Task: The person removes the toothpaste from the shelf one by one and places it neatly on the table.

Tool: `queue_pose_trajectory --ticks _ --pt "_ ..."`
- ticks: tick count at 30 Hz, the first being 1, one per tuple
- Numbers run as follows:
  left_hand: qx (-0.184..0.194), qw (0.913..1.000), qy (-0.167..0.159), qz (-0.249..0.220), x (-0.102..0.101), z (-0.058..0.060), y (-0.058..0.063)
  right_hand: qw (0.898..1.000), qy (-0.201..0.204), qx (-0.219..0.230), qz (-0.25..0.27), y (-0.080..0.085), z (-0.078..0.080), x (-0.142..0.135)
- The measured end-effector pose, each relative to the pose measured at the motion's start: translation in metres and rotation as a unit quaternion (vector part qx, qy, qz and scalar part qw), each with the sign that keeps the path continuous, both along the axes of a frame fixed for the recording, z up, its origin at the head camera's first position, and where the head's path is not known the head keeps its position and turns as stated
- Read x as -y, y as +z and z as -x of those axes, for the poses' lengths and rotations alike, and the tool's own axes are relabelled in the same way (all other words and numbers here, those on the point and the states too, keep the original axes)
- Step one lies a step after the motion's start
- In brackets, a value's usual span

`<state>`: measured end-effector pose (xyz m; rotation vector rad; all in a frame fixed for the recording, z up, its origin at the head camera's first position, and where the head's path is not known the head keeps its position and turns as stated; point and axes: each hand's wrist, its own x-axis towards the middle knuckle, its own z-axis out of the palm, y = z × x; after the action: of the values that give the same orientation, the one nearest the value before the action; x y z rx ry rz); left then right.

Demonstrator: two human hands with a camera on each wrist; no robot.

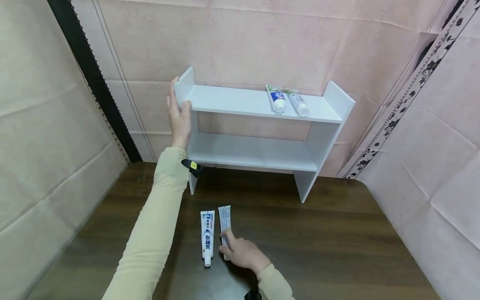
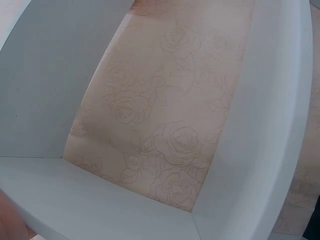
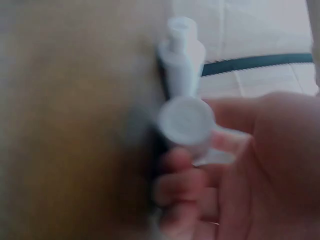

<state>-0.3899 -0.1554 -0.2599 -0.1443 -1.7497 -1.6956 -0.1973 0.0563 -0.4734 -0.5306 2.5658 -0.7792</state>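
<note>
My left hand point(image 1: 180, 118) grips the left side panel of a small white two-tier shelf point(image 1: 228, 96), with the thumb toward its front edge. In the left wrist view, only a blurred bit of that hand point(image 2: 10, 220) shows beside the white boards. Down on the table, my right hand point(image 1: 243, 252) holds a pale toothpaste tube point(image 1: 224, 216) around its lower half, thumb and fingers on either side. The tube's round white cap point(image 3: 187, 121) faces the right wrist camera. Just left of it lies a white and blue toothpaste tube point(image 1: 207, 233), cap toward me.
Two more toothpaste tubes, one blue and white point(image 1: 276, 99) and one mostly white point(image 1: 298, 103), lie on the shelf's upper board at the right. The shelf stands at the back of the dark wooden table point(image 1: 337, 241), against pale cloth walls point(image 1: 262, 46).
</note>
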Motion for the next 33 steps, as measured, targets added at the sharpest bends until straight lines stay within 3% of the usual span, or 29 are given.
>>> queue_pose_trajectory --ticks 2,5,9,12,16,21,24,26,29,33 --pt "-0.001 1.0 0.001 -0.001 0.0 -0.001 0.001 1.0 0.01 -0.013 -0.003 0.007 0.006 -0.005" --pt "-0.002 1.0 0.005 0.002 -0.001 -0.002 0.001 0.996 0.014 -0.093 -0.004 0.025 0.019 -0.017" --pt "-0.005 0.9998 0.014 0.009 -0.002 -0.003 0.0 0.978 -0.03 -0.207 0.008 0.065 0.041 -0.035" --pt "-0.006 0.9998 0.018 0.012 -0.001 -0.003 0.0 0.963 -0.067 -0.26 0.026 0.102 0.053 -0.049" --pt "-0.008 0.9998 0.017 0.01 -0.001 -0.002 0.0 0.936 -0.092 -0.335 0.048 0.144 0.065 -0.064" --pt "-0.009 0.9998 0.015 0.011 -0.002 -0.003 0.001 0.889 -0.122 -0.431 0.094 0.182 0.078 -0.072" --pt "0.0 0.9999 0.006 0.012 -0.005 -0.012 0.007 0.859 -0.138 -0.48 0.111 0.198 0.086 -0.074" --pt "0.004 0.9999 -0.003 0.012 -0.007 -0.02 0.012 0.844 -0.147 -0.502 0.115 0.206 0.091 -0.074" --pt "0.003 0.9999 -0.007 0.014 -0.009 -0.028 0.017 0.839 -0.157 -0.509 0.112 0.213 0.097 -0.075" --pt "-0.001 0.9999 -0.006 0.009 -0.007 -0.025 0.015 0.848 -0.17 -0.493 0.094 0.215 0.104 -0.074"
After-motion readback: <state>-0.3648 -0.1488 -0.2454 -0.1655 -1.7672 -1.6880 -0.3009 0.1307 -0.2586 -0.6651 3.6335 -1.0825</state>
